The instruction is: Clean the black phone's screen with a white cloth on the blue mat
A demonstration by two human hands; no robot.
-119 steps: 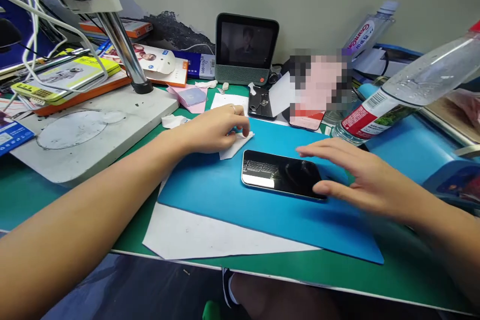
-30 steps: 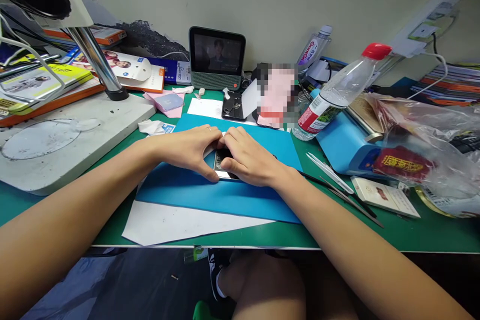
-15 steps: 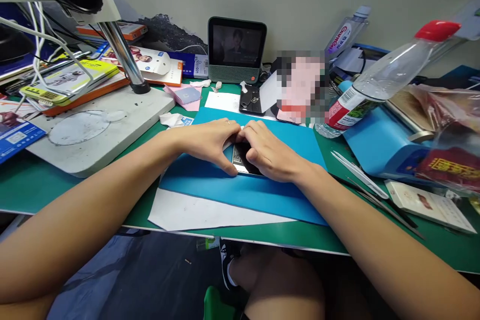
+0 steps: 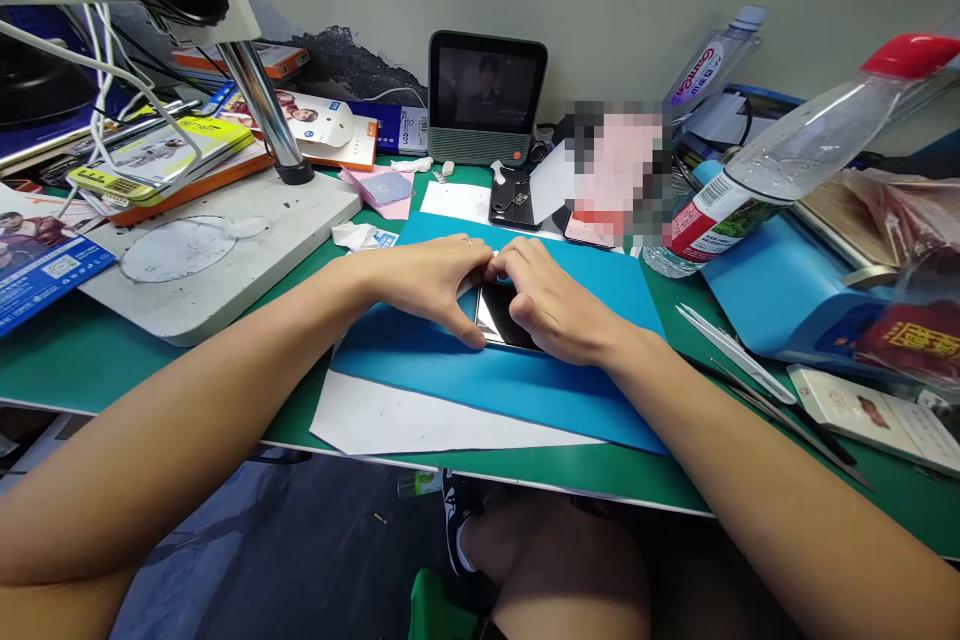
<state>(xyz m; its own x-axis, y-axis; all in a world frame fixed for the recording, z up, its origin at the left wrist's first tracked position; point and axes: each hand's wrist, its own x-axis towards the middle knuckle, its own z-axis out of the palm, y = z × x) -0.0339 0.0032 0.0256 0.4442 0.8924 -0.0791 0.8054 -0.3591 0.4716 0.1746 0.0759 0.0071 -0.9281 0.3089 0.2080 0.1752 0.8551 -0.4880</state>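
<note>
A phone (image 4: 504,317) with a dark, glossy face lies flat on a blue mat (image 4: 450,367). My left hand (image 4: 442,285) is at its left end, the thumb on the near corner and the fingers by the far edge, gripping it. Over the phone's right part is my right hand (image 4: 551,305), its fingers curled and their tips meeting the left fingertips at the far edge. Something small and whitish shows there, too hidden to name. The right hand covers much of the phone's face.
A microscope stand (image 4: 322,230) with a metal post occupies the left. A smart display (image 4: 487,95) stands at the back. To the right are a red-capped bottle (image 4: 780,165), white tweezers (image 4: 735,355) and a blue holder (image 4: 780,290). White paper (image 4: 420,420) sticks out below the mat.
The view has shifted slightly, so everything appears a little further right. Both hands stay on the phone in nearly the same pose.
</note>
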